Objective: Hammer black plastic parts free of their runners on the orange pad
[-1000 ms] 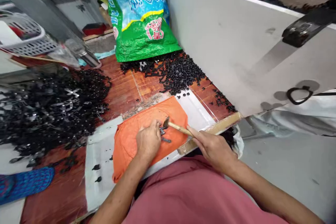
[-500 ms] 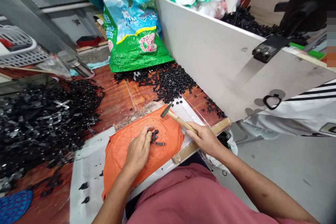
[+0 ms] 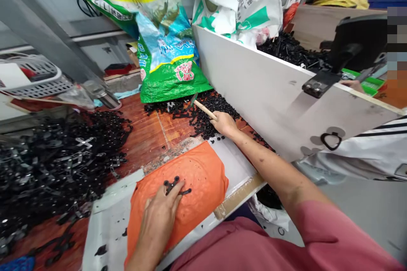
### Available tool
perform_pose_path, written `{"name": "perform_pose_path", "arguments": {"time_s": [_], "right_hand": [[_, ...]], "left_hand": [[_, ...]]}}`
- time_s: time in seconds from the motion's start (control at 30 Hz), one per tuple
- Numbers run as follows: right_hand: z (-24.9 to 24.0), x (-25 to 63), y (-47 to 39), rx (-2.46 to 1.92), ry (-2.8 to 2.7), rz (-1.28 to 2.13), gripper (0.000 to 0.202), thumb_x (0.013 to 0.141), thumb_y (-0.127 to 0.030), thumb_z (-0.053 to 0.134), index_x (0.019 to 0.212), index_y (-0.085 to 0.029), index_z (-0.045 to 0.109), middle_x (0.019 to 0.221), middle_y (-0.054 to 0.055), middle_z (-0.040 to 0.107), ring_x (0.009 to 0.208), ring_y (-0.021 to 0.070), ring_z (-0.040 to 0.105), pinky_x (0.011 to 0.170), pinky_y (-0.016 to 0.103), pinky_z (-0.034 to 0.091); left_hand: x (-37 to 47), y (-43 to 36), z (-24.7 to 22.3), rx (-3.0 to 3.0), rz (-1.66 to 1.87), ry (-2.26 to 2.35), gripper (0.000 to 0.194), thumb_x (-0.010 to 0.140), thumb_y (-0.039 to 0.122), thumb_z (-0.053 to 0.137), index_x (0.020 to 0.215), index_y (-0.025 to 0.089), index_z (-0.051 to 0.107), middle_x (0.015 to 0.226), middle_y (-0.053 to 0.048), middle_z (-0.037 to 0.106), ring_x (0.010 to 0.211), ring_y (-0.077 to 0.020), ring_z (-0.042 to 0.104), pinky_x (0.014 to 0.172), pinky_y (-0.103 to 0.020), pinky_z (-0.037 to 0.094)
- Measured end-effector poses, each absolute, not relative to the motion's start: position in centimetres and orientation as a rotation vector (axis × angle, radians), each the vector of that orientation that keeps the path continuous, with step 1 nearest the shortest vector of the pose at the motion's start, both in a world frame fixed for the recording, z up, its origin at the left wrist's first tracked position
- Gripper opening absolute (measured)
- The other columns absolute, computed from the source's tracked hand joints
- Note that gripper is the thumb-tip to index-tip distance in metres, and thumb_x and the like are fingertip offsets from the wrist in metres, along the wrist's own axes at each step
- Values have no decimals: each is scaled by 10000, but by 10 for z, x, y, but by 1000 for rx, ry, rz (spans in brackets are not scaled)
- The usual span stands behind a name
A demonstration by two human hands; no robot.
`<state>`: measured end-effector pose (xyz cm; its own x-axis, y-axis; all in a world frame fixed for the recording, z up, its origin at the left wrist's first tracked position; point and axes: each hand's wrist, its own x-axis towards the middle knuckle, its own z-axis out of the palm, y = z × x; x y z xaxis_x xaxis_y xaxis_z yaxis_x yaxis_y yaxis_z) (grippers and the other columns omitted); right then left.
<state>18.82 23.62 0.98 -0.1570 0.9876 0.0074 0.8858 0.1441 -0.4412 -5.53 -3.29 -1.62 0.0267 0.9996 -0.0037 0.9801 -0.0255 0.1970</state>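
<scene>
The left hand (image 3: 160, 211) lies over the orange cloth (image 3: 203, 178), fingers loosely bent against a black linked piece (image 3: 173, 183) on top of it; the fingers cover part of the piece, so I can't tell whether they pinch it. The right hand (image 3: 224, 123), past the cloth's far edge, is closed around the wooden handle of a hammer (image 3: 205, 109). The hammer's head is blurred and dark against a heap of small black pieces (image 3: 219, 103) beyond the cloth — hard to tell apart there.

Under the cloth is a pale panel (image 3: 104, 220). Left of the cloth, a tangle of black linked parts (image 3: 54, 173) spreads over the reddish worktop (image 3: 148, 131), cut off by the frame; below it, only an edge of a blue woven item (image 3: 19, 263) shows.

Beyond the cloth stands a green and blue bag (image 3: 171, 87), its contents hidden. Far left of the cloth, a white basket (image 3: 41, 82) — also cut off — holds something red and something dark. Right of the cloth rises a pale board (image 3: 254, 80); behind it are more black pieces (image 3: 282, 51) and a partly hidden green tray (image 3: 365, 81).
</scene>
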Motion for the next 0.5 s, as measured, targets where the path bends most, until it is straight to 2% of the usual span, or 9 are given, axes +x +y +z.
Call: {"name": "perform_pose_path", "arguments": {"time_s": [0.1, 0.2, 0.33, 0.4, 0.5], "right_hand": [[10, 173, 248, -1818, -2228, 451, 247, 975, -375, 623, 1124, -184, 673, 1127, 69, 693, 994, 213, 658, 893, 403, 526], [4, 168, 251, -1844, -2286, 442, 272, 982, -389, 627, 1137, -169, 664, 1160, 77, 673, 1010, 215, 656, 904, 434, 546], [-2, 169, 247, -1846, -2286, 421, 233, 978, -370, 619, 1103, -180, 670, 1090, 62, 686, 957, 204, 658, 863, 391, 538], [0, 170, 245, -1821, -2267, 399, 174, 948, -320, 626, 1072, -210, 681, 1082, 55, 687, 955, 205, 653, 837, 337, 506], [9, 172, 240, -1773, -2230, 385, 157, 916, -250, 587, 1040, -239, 684, 1089, 55, 687, 937, 203, 643, 763, 278, 446]], "left_hand": [[-57, -37, -22, 2271, 86, 2180, 388, 964, 302, 549, 1309, 441, 660, 988, -68, 662, 876, -234, 624, 781, -366, 501], [-56, -41, -25, 2353, 101, 2272, 416, 935, 288, 615, 1296, 490, 654, 1049, -78, 649, 904, -255, 582, 786, -394, 483], [-52, -43, -21, 2457, 349, 2344, 233, 925, 279, 642, 1066, 407, 777, 1344, -87, 582, 1188, -323, 514, 985, -519, 432], [-53, -41, -18, 2491, 451, 2266, 163, 930, 284, 634, 958, 349, 782, 1409, -69, 556, 1285, -329, 471, 1076, -556, 371], [-59, -38, -19, 2436, 439, 2134, 143, 934, 291, 611, 961, 296, 751, 1314, -86, 620, 1185, -311, 551, 1052, -547, 402]]}}
